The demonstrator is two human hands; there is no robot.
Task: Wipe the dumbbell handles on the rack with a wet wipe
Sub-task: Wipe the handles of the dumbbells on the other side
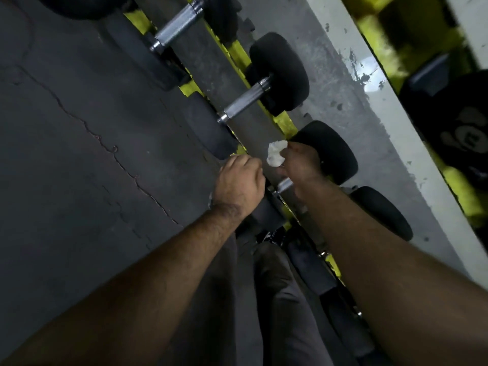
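The right hand (299, 167) pinches a crumpled wet wipe (276, 153) over a dumbbell handle (285, 184) on the rack (235, 52) (yellow-railed), while the left hand (239, 182) curls on that dumbbell's near end.

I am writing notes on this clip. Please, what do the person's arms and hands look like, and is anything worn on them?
Both forearms are bare up to the frame edge; no sleeves show. The left hand and right hand wear no gloves. No watch, bracelet or ring is visible. Hair shows on the left forearm near the wrist. The fingers are mostly hidden, so rings there cannot be ruled out.
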